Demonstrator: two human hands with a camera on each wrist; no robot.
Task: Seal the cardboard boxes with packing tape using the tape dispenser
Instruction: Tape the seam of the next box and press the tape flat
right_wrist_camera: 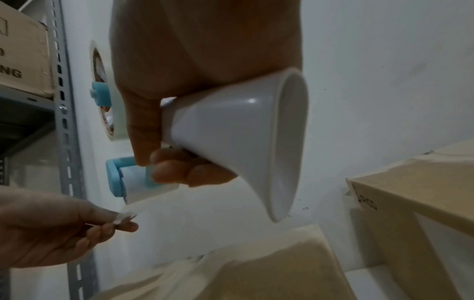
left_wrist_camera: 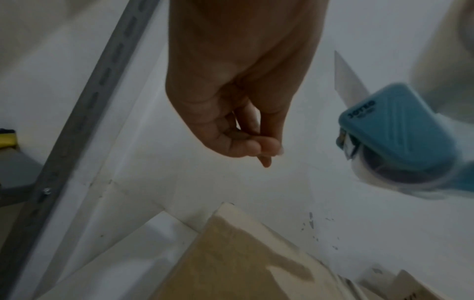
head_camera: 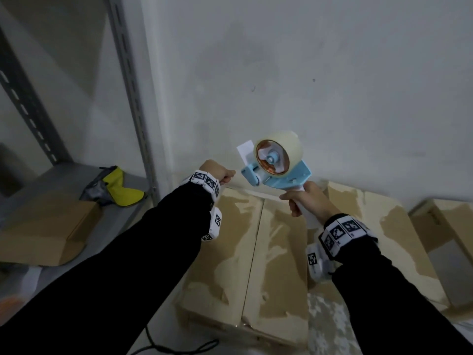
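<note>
A light-blue tape dispenser (head_camera: 277, 175) with a roll of clear tape (head_camera: 280, 152) is held up in front of the wall, over the far edge of a closed cardboard box (head_camera: 230, 239). My right hand (head_camera: 299, 203) grips its white handle (right_wrist_camera: 231, 142). My left hand (head_camera: 229, 176) is just left of the dispenser's mouth, and its thumb and forefinger pinch the free end of the tape (right_wrist_camera: 127, 216). The box's two top flaps meet in a seam (head_camera: 256, 252) that runs toward me.
A second cardboard box (head_camera: 448, 221) stands at the right against the wall. A grey metal shelf (head_camera: 138, 111) at the left carries flat cardboard (head_camera: 46, 226) and a yellow item (head_camera: 122, 188). A dark cable (head_camera: 179, 347) lies on the floor near me.
</note>
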